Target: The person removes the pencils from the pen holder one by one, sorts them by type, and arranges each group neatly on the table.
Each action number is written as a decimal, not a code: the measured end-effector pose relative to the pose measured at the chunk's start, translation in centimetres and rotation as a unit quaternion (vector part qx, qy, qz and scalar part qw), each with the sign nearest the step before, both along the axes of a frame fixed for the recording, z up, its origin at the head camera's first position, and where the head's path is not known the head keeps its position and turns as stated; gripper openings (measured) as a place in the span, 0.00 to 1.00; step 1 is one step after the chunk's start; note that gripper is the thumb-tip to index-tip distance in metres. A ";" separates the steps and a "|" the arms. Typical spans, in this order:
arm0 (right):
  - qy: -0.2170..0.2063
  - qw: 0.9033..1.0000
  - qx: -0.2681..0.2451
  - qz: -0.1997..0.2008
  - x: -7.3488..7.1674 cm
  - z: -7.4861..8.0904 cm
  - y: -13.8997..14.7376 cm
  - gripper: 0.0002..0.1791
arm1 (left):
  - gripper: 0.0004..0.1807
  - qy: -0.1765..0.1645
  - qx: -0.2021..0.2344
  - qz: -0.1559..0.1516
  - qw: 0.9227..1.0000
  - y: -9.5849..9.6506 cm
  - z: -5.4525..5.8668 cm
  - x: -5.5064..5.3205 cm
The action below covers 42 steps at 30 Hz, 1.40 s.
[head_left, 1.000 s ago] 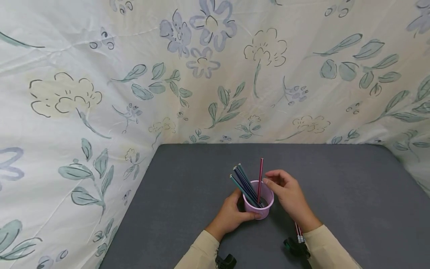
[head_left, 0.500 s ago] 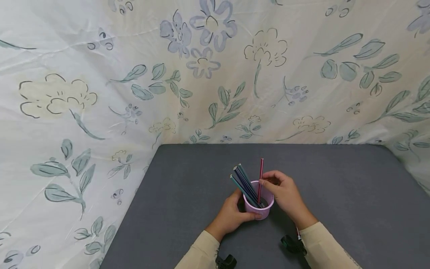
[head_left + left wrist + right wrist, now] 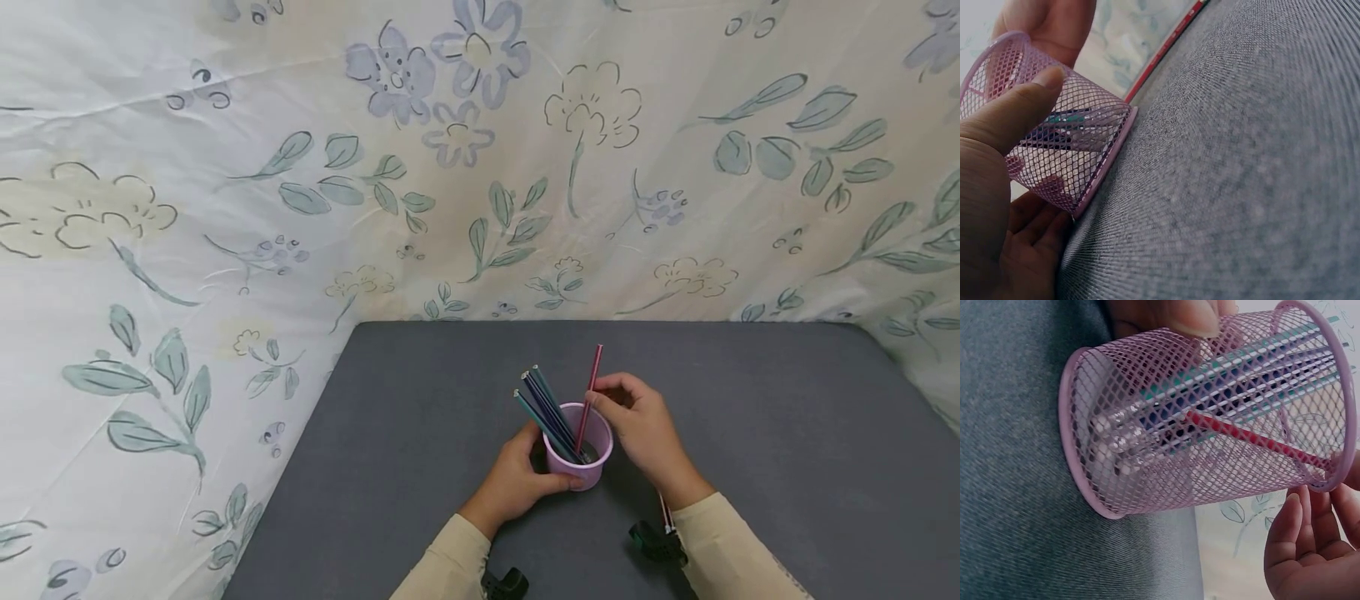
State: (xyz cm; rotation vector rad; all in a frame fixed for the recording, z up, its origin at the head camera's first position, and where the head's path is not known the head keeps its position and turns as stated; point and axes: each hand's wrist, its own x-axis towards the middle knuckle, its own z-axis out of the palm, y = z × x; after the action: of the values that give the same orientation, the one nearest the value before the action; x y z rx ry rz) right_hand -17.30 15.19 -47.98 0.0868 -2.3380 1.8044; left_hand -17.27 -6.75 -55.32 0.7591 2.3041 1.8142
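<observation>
A pink mesh pencil cup (image 3: 577, 475) stands on the grey table, and my left hand (image 3: 513, 479) grips it around the left side, thumb across the front. Several blue and green pencils (image 3: 542, 408) lean left inside, their eraser ends near the bottom in the right wrist view. At the cup's right rim, my right hand (image 3: 637, 421) pinches a red pencil (image 3: 595, 367) between thumb and fingers. Through the mesh, the red pencil's lower end (image 3: 1191, 416) shows above the cup's base, beside the other pencils.
More red pencils (image 3: 667, 512) lie on the table by my right wrist, partly hidden by the sleeve; one red pencil (image 3: 1166, 50) shows beyond the cup. Black wrist cameras (image 3: 656, 543) sit under both forearms. A floral curtain (image 3: 480, 208) hangs behind the grey table (image 3: 780, 417).
My right hand has closed its thumb and fingers on the red pencil, which has risen slightly and tilted right. My left hand and the cup have hardly moved.
</observation>
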 end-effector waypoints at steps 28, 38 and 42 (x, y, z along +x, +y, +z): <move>0.035 0.995 -0.095 -0.021 0.3 2.1 0.2 0.14 | 0.47 -0.011 0.004 -0.001 1.000 0.0 0.3 -0.2; 0.050 0.993 -0.103 -0.028 0.7 2.3 0.4 0.14 | 0.47 -0.014 0.008 -0.001 1.000 -0.1 0.3 -0.1; 0.057 0.993 -0.103 -0.029 0.8 2.3 0.5 0.14 | 0.47 -0.010 0.010 -0.001 1.000 -0.1 0.2 -0.1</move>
State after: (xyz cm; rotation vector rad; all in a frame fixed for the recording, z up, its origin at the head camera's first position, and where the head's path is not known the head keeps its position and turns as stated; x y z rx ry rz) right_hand -16.51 15.72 -45.65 0.0903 -2.0437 1.9462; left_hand -17.33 -6.88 -55.09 0.7436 2.2749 1.8382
